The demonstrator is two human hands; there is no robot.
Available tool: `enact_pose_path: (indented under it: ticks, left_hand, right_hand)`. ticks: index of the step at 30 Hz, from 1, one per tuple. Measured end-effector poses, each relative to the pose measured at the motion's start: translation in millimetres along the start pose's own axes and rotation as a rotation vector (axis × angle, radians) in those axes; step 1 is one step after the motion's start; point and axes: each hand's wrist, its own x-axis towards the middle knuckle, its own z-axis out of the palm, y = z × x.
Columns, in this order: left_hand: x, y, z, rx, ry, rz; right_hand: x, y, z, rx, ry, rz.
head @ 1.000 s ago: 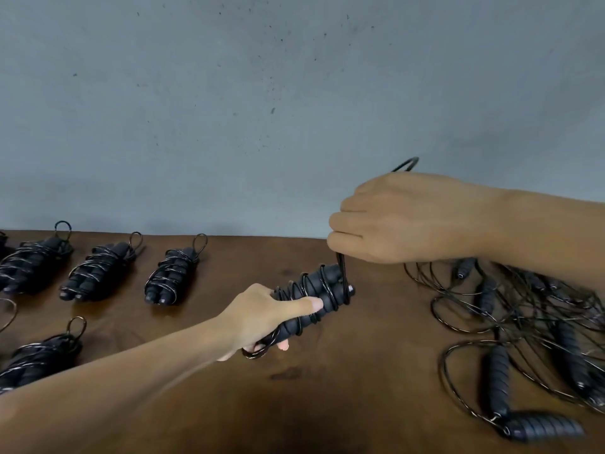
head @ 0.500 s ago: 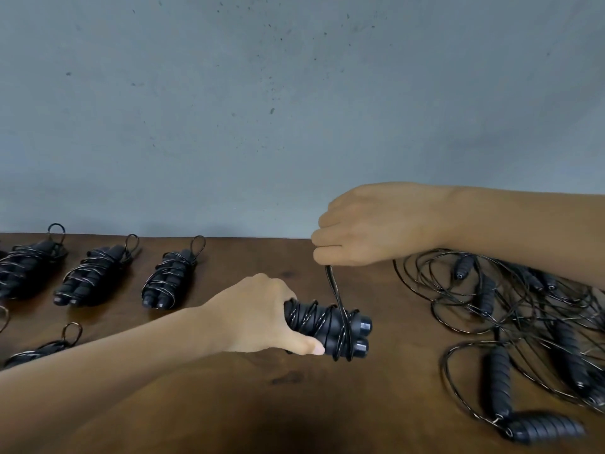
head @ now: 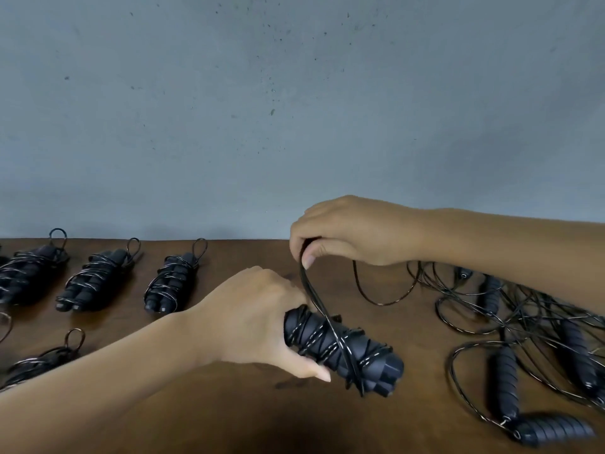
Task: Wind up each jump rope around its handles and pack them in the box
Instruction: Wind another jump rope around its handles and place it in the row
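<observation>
Gripping the paired handles [head: 343, 350] above the table [head: 229, 417], your left hand [head: 258, 322] has its fingers curled round their near end, cord coiled about them. Your right hand [head: 353, 231] pinches the free cord [head: 319, 301] just above. Wound bundles [head: 168, 283] lie at left, a loose tangle of ropes [head: 523, 332] at right.

The left hand [head: 258, 319] curls around the wound handles [head: 340, 348], arm reaching from lower left. Above it, the right hand [head: 353, 231] pinches the cord [head: 314, 290].
</observation>
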Motion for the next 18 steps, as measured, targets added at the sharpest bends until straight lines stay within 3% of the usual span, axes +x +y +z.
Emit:
enact_pose_path:
  ticks: [5, 9, 15, 18]
  left_hand:
    - [-8.7, -0.2, 3.9, -0.13, 0.328, 0.085]
    - [-12.6, 1.5, 2.2, -0.213, 0.525, 0.02]
    - [-12.4, 5.5, 6.1, -0.305, 0.702, -0.222]
    - [-10.0, 6.9, 8.6, -0.459, 0.749, -0.294]
  right_hand:
    - [-4.4, -2.7, 28.9, 0.581, 0.289, 0.167]
    - [-7.8, -2.6, 53.6, 0.812, 0.475, 0.247]
    - [-10.0, 1.8, 79.8, 1.037, 0.568, 0.344]
    - [-17.8, 2.4, 89.4, 0.779, 0.586, 0.465]
